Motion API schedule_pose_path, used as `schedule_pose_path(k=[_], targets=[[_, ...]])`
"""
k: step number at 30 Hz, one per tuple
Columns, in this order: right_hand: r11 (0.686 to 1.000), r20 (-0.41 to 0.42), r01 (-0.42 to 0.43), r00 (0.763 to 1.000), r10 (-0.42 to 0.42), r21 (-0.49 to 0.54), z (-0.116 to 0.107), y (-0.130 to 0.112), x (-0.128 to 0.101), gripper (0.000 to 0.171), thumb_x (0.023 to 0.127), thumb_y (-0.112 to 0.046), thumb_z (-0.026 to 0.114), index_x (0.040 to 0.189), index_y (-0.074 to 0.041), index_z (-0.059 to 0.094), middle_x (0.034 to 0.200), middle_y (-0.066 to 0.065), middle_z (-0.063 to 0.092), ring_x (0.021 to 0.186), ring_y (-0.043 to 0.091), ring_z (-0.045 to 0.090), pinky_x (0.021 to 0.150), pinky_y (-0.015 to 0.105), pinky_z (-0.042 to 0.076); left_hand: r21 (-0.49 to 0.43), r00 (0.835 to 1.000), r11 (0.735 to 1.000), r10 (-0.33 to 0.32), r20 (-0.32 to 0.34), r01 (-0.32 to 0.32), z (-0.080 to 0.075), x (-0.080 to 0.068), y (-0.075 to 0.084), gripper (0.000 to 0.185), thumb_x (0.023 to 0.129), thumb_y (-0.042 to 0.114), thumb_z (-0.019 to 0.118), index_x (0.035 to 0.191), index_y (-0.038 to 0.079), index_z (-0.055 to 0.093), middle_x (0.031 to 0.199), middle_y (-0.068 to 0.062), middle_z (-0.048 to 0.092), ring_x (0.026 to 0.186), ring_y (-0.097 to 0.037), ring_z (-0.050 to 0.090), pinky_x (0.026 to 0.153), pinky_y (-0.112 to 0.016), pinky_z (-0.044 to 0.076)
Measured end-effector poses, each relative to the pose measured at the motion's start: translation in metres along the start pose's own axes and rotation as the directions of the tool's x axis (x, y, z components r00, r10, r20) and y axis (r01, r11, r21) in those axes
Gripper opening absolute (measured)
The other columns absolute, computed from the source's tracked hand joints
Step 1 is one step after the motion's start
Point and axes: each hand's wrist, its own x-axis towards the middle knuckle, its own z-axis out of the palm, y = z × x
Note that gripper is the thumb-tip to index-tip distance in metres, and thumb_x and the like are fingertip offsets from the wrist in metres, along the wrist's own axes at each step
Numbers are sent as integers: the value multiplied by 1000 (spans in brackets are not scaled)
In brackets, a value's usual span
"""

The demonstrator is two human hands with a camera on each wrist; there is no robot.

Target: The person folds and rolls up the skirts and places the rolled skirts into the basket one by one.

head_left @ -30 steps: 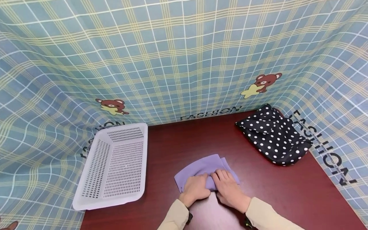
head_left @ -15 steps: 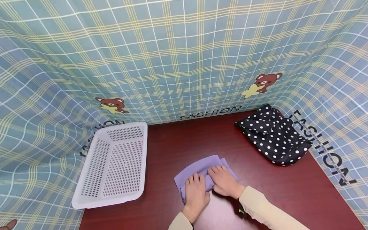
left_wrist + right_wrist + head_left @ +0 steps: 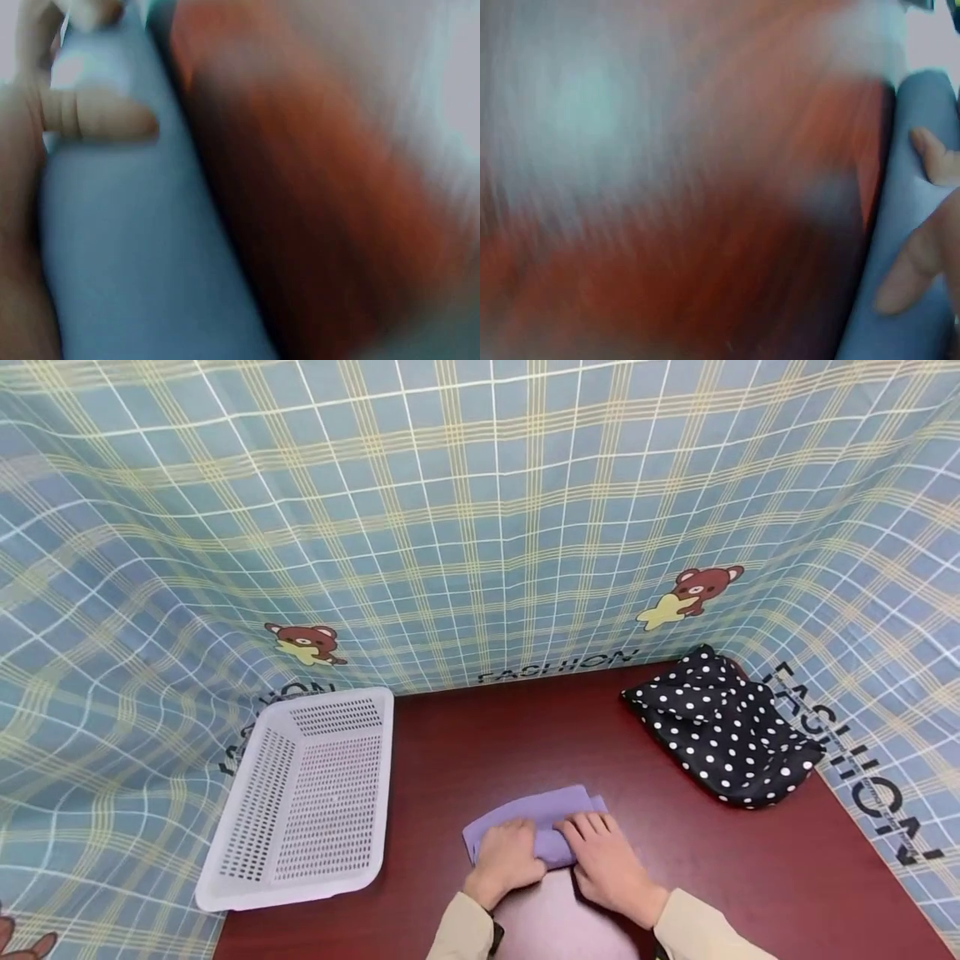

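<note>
A purple cloth, partly rolled along its near edge, lies on the table in front of the person. The left hand grips the left part of the roll with curled fingers. On the right part, the right hand holds the roll, fingers over the top. Seen from the left wrist, the thumb lies across the smooth rolled cloth, which looks bluish there. The right wrist view shows the other end of the roll with that hand's thumb against its near side. Both wrist views are blurred.
A white perforated plastic basket stands at the left of the dark red table. Black cloth with white dots lies bunched at the back right. A blue plaid curtain with bears surrounds the back and sides.
The left hand's fingers lay stretched over the cloth half a second ago and are now curled on the roll. Slightly less flat cloth shows beyond the hands. The view has shifted a little.
</note>
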Motion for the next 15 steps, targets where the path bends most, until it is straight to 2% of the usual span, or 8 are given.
schedule_pose_path(k=[3,5,8,11,13,15], targets=[[998,19,8,1000,-7,-62,9,-2,-2,41,63,-13,52,104,-13,61,94,3,60,88,25,56,77,38,37,-5,997,998,70,40,-69,-4,-1,-7,30,59,34,72,81,19,59,77,3,65,73,-20,67,60,-33,49],[998,34,6,999,-4,-64,14,-1,0,38,63,-14,53,101,-12,60,91,3,59,84,24,55,75,37,37,41,997,997,69,16,-70,-3,-5,-3,36,59,36,73,88,19,60,82,3,65,78,-20,66,66,-33,48],[1000,50,15,999,-14,-9,14,8,5,39,58,-14,58,98,-12,60,87,2,62,80,22,57,71,36,42,149,994,989,36,-99,-21,4,-13,13,52,58,36,75,103,16,61,93,-1,65,88,-21,62,76,-35,46],[998,98,18,995,-23,59,9,13,13,35,59,-14,60,94,-10,61,85,2,66,77,23,61,69,37,47,226,977,973,9,-211,40,13,-20,25,62,54,35,78,111,16,60,96,-1,62,89,-20,58,79,-36,42],[994,168,-9,986,-10,111,6,14,19,34,62,-14,62,95,-9,62,86,4,70,79,25,65,71,40,52,242,974,968,-10,-227,66,17,-21,27,63,54,35,78,112,17,59,96,-1,62,87,-20,57,79,-36,42],[990,235,-55,972,23,131,2,13,21,33,66,-15,64,98,-8,62,90,6,72,84,27,68,76,43,54,227,979,970,-38,-201,84,19,-18,28,61,55,36,77,111,18,59,94,0,64,86,-21,60,80,-37,44]])
